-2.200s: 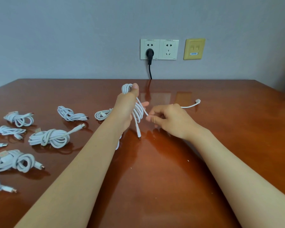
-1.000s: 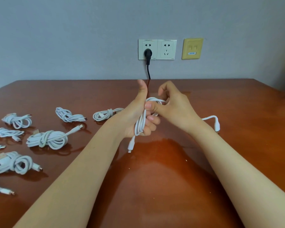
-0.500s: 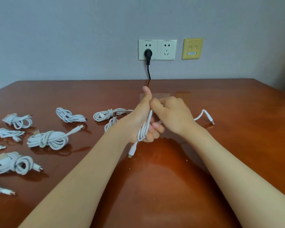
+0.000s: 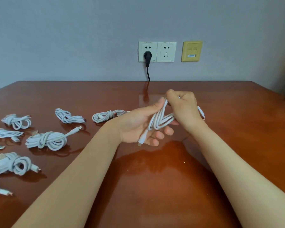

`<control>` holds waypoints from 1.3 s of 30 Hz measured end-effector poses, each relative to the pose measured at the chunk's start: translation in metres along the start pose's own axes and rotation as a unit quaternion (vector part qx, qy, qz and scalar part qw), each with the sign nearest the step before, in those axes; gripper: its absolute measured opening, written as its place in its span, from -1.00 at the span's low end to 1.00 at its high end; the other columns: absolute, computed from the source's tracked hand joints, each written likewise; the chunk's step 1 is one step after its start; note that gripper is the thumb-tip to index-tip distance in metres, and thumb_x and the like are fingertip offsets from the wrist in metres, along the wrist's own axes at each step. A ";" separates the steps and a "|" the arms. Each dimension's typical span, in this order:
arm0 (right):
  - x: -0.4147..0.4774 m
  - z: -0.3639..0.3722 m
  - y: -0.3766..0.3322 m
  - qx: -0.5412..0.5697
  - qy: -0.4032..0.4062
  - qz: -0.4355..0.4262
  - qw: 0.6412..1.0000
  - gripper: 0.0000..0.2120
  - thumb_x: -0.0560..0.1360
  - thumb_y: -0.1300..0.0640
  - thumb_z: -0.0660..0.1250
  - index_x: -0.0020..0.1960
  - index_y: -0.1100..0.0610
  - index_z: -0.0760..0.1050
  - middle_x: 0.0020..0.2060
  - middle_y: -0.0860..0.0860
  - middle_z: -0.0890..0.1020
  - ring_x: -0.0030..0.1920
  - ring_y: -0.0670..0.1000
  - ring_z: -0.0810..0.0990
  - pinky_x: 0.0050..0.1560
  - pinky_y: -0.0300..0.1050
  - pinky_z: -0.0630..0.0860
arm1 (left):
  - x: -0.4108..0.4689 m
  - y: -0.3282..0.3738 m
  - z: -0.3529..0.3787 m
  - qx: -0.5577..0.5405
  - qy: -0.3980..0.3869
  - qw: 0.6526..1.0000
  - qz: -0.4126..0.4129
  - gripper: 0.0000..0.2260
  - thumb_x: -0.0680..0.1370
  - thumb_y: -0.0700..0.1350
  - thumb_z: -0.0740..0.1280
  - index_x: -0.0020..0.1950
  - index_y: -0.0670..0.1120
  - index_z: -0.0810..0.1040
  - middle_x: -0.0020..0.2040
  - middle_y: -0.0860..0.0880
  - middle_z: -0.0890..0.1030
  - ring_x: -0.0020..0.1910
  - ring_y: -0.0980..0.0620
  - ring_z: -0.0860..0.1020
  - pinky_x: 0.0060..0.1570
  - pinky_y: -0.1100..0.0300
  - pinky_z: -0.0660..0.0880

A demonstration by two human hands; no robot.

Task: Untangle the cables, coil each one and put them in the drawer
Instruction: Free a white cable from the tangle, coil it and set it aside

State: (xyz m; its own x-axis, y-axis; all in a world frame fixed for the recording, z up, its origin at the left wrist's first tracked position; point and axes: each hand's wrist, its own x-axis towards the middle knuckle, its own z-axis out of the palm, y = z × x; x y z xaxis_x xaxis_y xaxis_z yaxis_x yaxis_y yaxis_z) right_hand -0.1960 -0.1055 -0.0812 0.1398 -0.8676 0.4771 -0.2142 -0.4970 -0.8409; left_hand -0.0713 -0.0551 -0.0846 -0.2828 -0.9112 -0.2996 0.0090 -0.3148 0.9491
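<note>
Both hands hold one white cable (image 4: 158, 120) above the middle of the brown table (image 4: 155, 186). My left hand (image 4: 138, 125) lies palm up with the folded loops across its fingers and its thumb against them; one plug end hangs below the fingers. My right hand (image 4: 184, 107) grips the top of the loops, and the cable's free end sticks out past its wrist. Several coiled white cables lie on the left, such as a large bundle (image 4: 46, 139), another bundle (image 4: 10, 163) and a coil (image 4: 108, 115) behind my left wrist. No drawer is in view.
On the wall behind the table sit a double socket (image 4: 156, 51) with a black plug (image 4: 148, 56) and cord, and a yellow data outlet (image 4: 191, 51). The table's far edge runs along the wall.
My left hand has turned palm up and loosened, exposing the folded loops. My right hand has risen to the top of the loops, and the free end has been drawn in closer.
</note>
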 end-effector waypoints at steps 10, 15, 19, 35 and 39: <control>-0.004 0.006 0.004 -0.254 -0.035 0.004 0.967 -0.60 0.47 -0.04 0.19 -0.46 0.15 0.44 -0.52 0.01 0.44 -0.33 0.12 0.41 -0.38 -0.10 0.23 | 0.002 0.007 0.010 0.157 0.081 0.984 -0.035 -0.72 0.64 -0.04 0.10 -0.01 -0.23 0.46 -0.26 -0.06 0.43 -0.44 0.11 0.36 -0.60 0.38 0.30; -0.003 0.006 0.003 -0.287 -0.013 0.026 0.958 -0.58 0.48 -0.04 0.18 -0.50 0.11 0.34 -0.50 0.00 0.39 -0.36 0.11 0.34 -0.35 -0.11 0.19 | 0.006 0.004 0.012 0.194 0.118 0.974 -0.002 -0.80 0.63 -0.07 0.15 -0.01 -0.18 0.46 -0.22 -0.04 0.47 -0.40 0.10 0.36 -0.49 0.31 0.34; -0.002 0.005 0.002 -0.277 0.007 0.032 0.960 -0.54 0.47 -0.03 0.21 -0.55 0.13 0.26 -0.54 -0.01 0.36 -0.46 -0.03 0.28 -0.43 -0.19 0.15 | 0.002 0.005 0.010 0.131 0.069 0.989 0.001 -0.86 0.64 -0.20 0.13 -0.05 -0.15 0.46 -0.19 -0.06 0.45 -0.35 0.09 0.39 -0.41 0.31 0.39; 0.004 0.002 0.010 -0.158 -0.047 0.026 0.986 -0.61 0.60 -0.10 0.05 -0.27 0.12 0.38 -0.38 -0.05 0.46 -0.20 0.09 0.42 -0.21 -0.09 0.25 | 0.009 0.005 0.019 0.188 0.213 0.959 0.015 -0.88 0.61 -0.19 0.19 -0.08 -0.15 0.49 -0.32 -0.03 0.50 -0.45 0.09 0.41 -0.42 0.29 0.37; 0.009 -0.005 0.011 -0.125 -0.097 0.006 0.987 -0.75 0.60 0.06 0.08 -0.23 0.03 0.38 -0.39 -0.08 0.46 -0.29 -0.03 0.41 -0.21 -0.21 0.33 | 0.004 0.011 0.009 0.165 0.232 0.958 0.021 -0.79 0.61 -0.22 0.17 -0.20 -0.12 0.47 -0.33 -0.05 0.47 -0.45 0.07 0.38 -0.44 0.30 0.33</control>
State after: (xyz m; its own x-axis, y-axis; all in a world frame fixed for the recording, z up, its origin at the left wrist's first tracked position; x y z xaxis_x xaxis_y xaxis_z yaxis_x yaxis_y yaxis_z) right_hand -0.2017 -0.1190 -0.0855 0.3129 -0.8666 0.3888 -0.4457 -0.4954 -0.7456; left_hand -0.0809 -0.0596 -0.0747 0.1686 -0.9653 -0.1992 -0.3153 -0.2443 0.9170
